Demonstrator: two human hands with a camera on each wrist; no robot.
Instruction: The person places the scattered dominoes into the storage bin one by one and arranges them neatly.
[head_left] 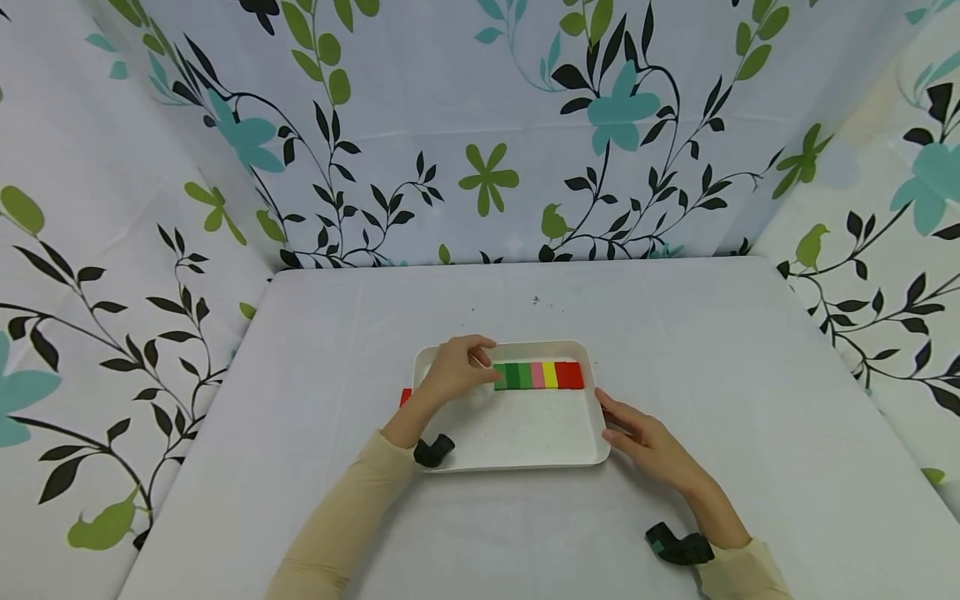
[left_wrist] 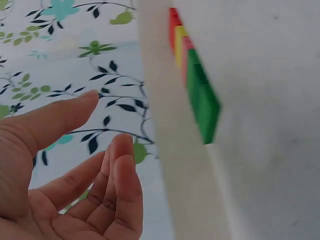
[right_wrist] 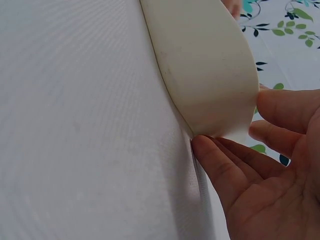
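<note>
A row of flat coloured blocks (head_left: 538, 376) lies along the far side of a white tray (head_left: 525, 437). Green pieces are at its left end, then pink, yellow and red. My left hand (head_left: 456, 368) hovers over the tray, thumb near the green block (left_wrist: 204, 102); the left wrist view shows loosely bent fingers holding nothing, apart from the row. With my right hand (head_left: 645, 437) I touch the tray's right end. The right wrist view has one fingertip (right_wrist: 202, 145) low at the tray's outer wall (right_wrist: 210, 65) and others by its rim.
A red piece (head_left: 406, 397) shows just left of the tray, partly hidden by my left arm. White cloth covers the table (head_left: 337, 325), with small specks (head_left: 536, 300) beyond the tray. Patterned curtains (head_left: 412, 100) surround it. Each wrist carries a dark device (head_left: 678, 546).
</note>
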